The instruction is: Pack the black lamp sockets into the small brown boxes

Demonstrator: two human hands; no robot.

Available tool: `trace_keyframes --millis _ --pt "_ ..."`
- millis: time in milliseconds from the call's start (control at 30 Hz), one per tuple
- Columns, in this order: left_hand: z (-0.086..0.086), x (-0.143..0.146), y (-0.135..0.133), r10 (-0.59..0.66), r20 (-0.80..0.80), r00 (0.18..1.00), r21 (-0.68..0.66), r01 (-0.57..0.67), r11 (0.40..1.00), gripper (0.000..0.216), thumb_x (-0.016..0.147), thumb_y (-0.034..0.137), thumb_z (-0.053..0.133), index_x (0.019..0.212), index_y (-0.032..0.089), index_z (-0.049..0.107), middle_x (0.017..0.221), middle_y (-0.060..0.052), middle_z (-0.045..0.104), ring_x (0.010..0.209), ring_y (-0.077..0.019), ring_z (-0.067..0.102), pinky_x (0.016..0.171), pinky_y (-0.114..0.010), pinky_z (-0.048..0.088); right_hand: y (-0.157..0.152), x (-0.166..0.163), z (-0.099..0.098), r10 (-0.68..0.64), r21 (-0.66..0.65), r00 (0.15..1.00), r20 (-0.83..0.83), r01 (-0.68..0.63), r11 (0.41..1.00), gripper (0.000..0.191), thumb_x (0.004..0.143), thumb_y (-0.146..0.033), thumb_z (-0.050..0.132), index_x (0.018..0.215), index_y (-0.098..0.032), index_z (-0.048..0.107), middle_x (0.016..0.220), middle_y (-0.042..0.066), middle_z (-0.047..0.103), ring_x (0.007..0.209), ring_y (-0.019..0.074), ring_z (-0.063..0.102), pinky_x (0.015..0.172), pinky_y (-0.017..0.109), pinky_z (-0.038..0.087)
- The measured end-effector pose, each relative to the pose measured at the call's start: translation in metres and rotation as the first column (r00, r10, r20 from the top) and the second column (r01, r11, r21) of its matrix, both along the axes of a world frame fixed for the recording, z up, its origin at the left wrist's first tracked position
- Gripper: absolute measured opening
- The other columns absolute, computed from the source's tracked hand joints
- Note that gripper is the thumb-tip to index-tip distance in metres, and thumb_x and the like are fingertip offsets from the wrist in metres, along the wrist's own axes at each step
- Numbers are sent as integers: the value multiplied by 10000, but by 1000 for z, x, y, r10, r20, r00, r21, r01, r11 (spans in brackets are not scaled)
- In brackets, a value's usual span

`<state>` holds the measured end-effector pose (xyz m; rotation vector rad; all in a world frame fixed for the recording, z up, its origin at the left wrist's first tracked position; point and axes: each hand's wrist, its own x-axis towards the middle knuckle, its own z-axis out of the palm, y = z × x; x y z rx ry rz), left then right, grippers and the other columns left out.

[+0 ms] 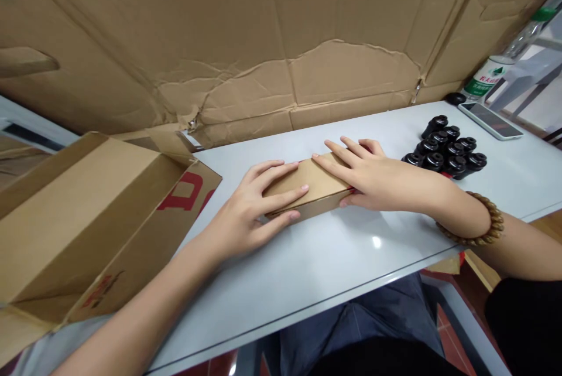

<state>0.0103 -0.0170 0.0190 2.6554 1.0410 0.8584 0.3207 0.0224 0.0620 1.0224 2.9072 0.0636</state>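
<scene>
- Slippage is the main risk: the small kraft cardboard box (307, 185) sits on the glossy white desk (316, 270) under flat palms alone, so uneven pressure could skate it sideways.
- Both hands lie open on the box, fingers spread, not clenched: the left hand (252, 212) over its left end, the right hand (377, 180) over its right end.
- Right of the box, black cylindrical parts (445, 150) stand tightly clustered just beyond the right hand; a careless sweep could topple them.
- Left of the box, a large open carton (88, 218) could snag the left forearm.
- Fingers hide much of the box's top and ends; its underside is out of view. A red strip (350, 190) at its right end is too small to identify.
</scene>
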Motion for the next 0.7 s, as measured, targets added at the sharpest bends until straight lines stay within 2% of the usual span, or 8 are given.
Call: trace_keyframes --millis 133,267,367,433,467,533,600,700 --pt "-12 0 11 130 47 990 96 -135 986 338 1127 310 632 1392 334 842 1628 -109 698 1543 -367 599 1276 -667 521 -1 -14 -8 -45 126 998 36 40 991 788 1102 -185 510 1849 -176 258 1881 306 274 1683 604 349 1179 800 465" --pt "-16 0 16 311 128 942 168 -330 929 282 1114 349 644 1235 276 888 1413 -118 828 1382 -351 738 1202 -609 597 -8 -37 -14 -141 209 986 94 118 971 822 1063 -44 349 1860 -222 254 1881 282 290 1660 624 386 1099 849 521" --pt "-2 -3 13 422 157 893 161 -445 881 266 1090 385 654 1024 267 883 1188 -88 888 1177 -326 816 1131 -562 632 2 -52 -11 -195 205 968 157 161 965 923 996 -6 435 1869 -223 228 1898 260 247 1659 640 379 1132 890 499" --pt "14 -10 10 496 166 852 172 -521 836 260 1074 398 662 956 263 851 1128 -87 887 1141 -330 811 1127 -560 619 17 -61 -6 -264 185 943 202 228 956 1066 919 40 513 1880 -254 158 1917 237 174 1679 635 345 1164 892 486" --pt "23 -15 9 537 174 826 185 -563 806 236 1061 403 675 978 260 843 1164 -96 879 1182 -341 793 1153 -569 598 26 -66 -4 -303 162 925 228 271 949 1132 891 58 546 1883 -271 113 1925 229 127 1692 634 313 1178 893 476" --pt "40 -27 9 619 176 766 144 -642 753 230 1042 411 694 1176 273 818 1274 -91 850 1304 -354 740 1208 -582 553 42 -76 -1 -370 91 889 269 359 929 1225 867 67 614 1879 -306 33 1932 218 43 1716 644 220 1206 912 431" --pt "51 -40 10 684 197 702 28 -702 712 424 1040 431 689 1431 266 712 1399 -115 798 1366 -367 707 1175 -585 571 57 -87 0 -423 17 863 278 435 900 1265 882 24 692 1869 -344 -8 1935 207 -5 1723 659 132 1224 953 352" --pt "53 -57 8 734 105 671 -53 -733 678 611 1023 503 704 1560 231 603 1490 -193 728 1433 -441 646 1209 -671 520 75 -100 -2 -481 -37 841 246 504 863 1248 937 -105 767 1860 -382 -26 1938 200 -44 1722 670 63 1219 1004 233"
